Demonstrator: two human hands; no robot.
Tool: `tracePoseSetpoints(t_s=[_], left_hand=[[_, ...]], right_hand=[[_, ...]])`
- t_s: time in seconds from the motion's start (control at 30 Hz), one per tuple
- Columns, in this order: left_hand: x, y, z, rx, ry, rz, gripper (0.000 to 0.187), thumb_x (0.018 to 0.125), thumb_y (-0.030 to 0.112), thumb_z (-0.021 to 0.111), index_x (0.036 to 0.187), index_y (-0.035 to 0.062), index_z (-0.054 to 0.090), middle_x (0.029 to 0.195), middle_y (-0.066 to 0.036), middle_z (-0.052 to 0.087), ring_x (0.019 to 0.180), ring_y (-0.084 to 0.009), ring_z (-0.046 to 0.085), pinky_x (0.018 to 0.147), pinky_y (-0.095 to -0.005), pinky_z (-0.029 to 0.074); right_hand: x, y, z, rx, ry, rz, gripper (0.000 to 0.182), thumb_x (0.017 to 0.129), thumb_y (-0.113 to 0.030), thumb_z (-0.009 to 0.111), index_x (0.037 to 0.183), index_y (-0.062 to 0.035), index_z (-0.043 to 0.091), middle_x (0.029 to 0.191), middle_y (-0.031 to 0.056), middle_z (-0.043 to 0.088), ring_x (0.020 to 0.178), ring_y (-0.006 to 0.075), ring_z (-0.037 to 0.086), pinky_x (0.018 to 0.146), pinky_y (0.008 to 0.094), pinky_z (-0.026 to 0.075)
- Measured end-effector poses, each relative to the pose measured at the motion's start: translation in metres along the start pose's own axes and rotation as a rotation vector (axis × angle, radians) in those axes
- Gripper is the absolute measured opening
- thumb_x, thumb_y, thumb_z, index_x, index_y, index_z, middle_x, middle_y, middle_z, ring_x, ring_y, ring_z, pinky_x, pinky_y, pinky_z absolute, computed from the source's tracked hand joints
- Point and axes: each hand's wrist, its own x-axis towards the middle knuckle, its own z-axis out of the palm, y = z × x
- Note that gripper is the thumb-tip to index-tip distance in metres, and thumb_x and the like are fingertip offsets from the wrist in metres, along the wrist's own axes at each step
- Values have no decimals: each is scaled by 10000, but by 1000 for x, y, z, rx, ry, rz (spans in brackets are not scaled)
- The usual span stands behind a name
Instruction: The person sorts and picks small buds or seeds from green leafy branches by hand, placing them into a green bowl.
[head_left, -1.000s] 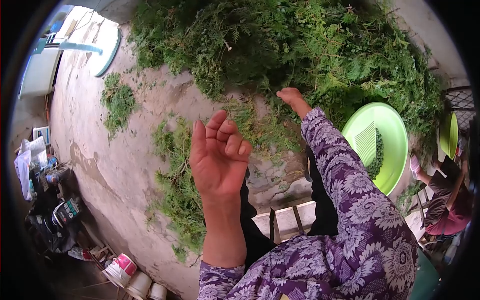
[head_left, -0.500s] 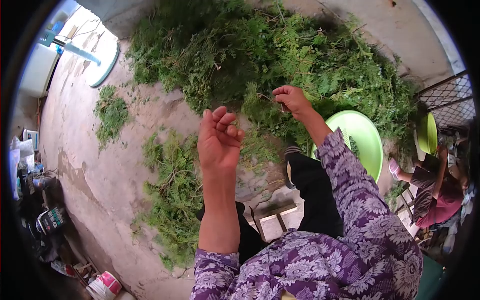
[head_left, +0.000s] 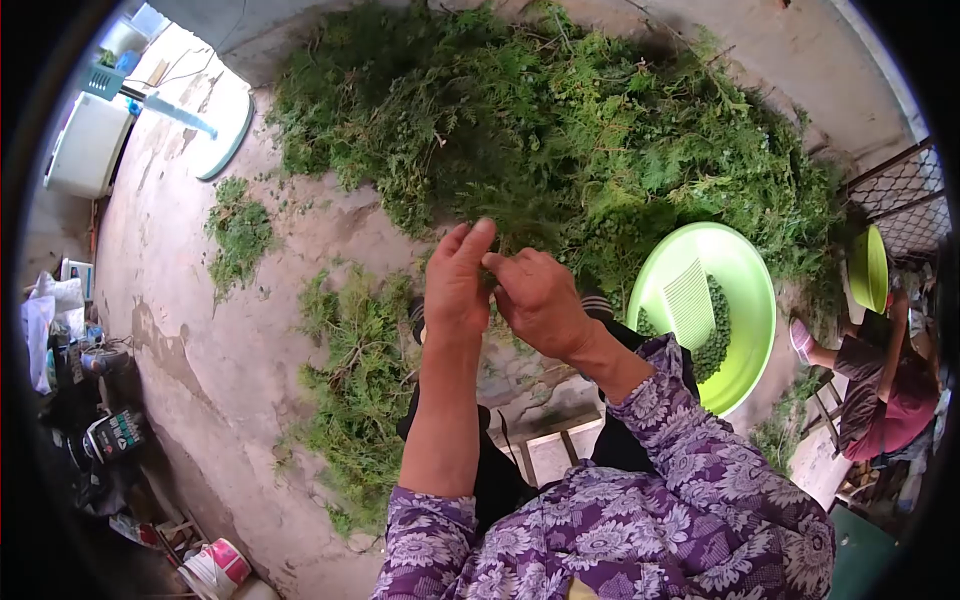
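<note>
My left hand (head_left: pixel 458 285) is raised in front of me, thumb up and fingers curled, closed on an evergreen sprig (head_left: pixel 500 208) that blends into the foliage behind. My right hand (head_left: pixel 543 303) meets it from the right with fingers bent in a pinch, at the sprig's lower end. The exact grip is hidden between the hands. Beyond them lies a big pile of cut evergreen branches (head_left: pixel 600 120). To the right stands a light green basin (head_left: pixel 752 330) with small green cones (head_left: pixel 712 345) in it and a slotted section on its near wall.
Loose branches (head_left: pixel 355 390) lie on the floor to the left, with a smaller clump (head_left: pixel 238 238) farther off. A round pale stand base (head_left: pixel 228 135) is at upper left. On the right, another person (head_left: pixel 880 385) sits by a second green basin (head_left: pixel 869 268). Clutter lines the left wall.
My right hand has come left and down from the pile to meet my left hand, whose fingers have closed. The basin and its cones now show more fully.
</note>
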Motion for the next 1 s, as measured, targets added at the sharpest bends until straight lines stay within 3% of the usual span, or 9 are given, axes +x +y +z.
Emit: tracePoseSetpoints(t_s=[0.13, 0.23, 0.37, 0.43, 0.6, 0.63, 0.7, 0.8, 1.0], left_hand=[[-8, 2, 9, 295, -19, 79, 221, 734, 53, 652, 913, 20, 526, 807, -37, 569, 672, -98, 519, 598, -232, 423], [-3, 4, 4, 261, -57, 135, 246, 728, 10, 634, 948, 3, 525, 814, -55, 577, 662, -113, 535, 579, -235, 434], [5, 6, -9, 233, -47, 29, 238, 744, -3, 604, 968, -1, 523, 852, -67, 587, 707, -131, 558, 581, -239, 452], [8, 6, -9, 113, 2, 151, 159, 778, 13, 571, 933, 2, 535, 813, -67, 584, 681, -150, 572, 556, -285, 477], [9, 20, -20, 91, 48, 142, 165, 802, 51, 549, 967, 37, 546, 875, -72, 599, 721, -176, 585, 562, -325, 508], [10, 22, -22, 91, 44, 125, 157, 804, 56, 549, 960, 39, 549, 866, -70, 601, 715, -174, 585, 561, -323, 510], [10, 24, -21, 93, 37, 105, 148, 806, 61, 549, 952, 40, 553, 857, -67, 602, 710, -172, 586, 560, -322, 511], [12, 25, -17, 85, 97, 52, 121, 809, 70, 549, 927, 42, 560, 839, -63, 603, 693, -168, 586, 544, -311, 511], [12, 23, -19, 104, 9, 20, 107, 811, 86, 553, 903, 33, 561, 823, -57, 602, 676, -146, 583, 516, -290, 506]], right_hand=[[3, 1, 7, -64, -6, -159, 307, 598, -6, 580, 901, -2, 531, 747, 93, 544, 716, 275, 524, 611, 353, 397], [4, -6, 1, -98, 39, -178, 260, 597, -22, 587, 852, -11, 538, 739, 81, 539, 725, 267, 521, 623, 345, 394], [5, -5, -9, 12, -110, -107, 240, 619, -15, 579, 859, -28, 569, 750, 79, 554, 713, 256, 527, 629, 333, 401], [9, -4, -15, 102, -135, -98, 234, 643, -16, 584, 876, -31, 581, 774, 75, 573, 709, 234, 541, 629, 315, 418], [12, 20, -34, 810, 181, 480, 178, 797, -98, 574, 962, -31, 583, 885, 38, 611, 698, 91, 572, 646, 217, 483], [12, 31, -39, 811, 183, 482, 178, 797, -98, 574, 962, -31, 583, 885, 38, 611, 698, 91, 572, 646, 217, 483], [13, 47, -45, 1220, 235, 724, 160, 823, -89, 545, 968, -25, 570, 857, 38, 606, 700, 79, 575, 650, 220, 488], [16, 51, -48, 1418, 241, 841, 153, 819, -121, 564, 944, -34, 572, 823, 27, 604, 649, 62, 556, 611, 198, 454], [20, 60, -49, 1327, 249, 780, 180, 818, -160, 580, 954, -42, 567, 826, 7, 597, 675, 59, 555, 637, 207, 454]])
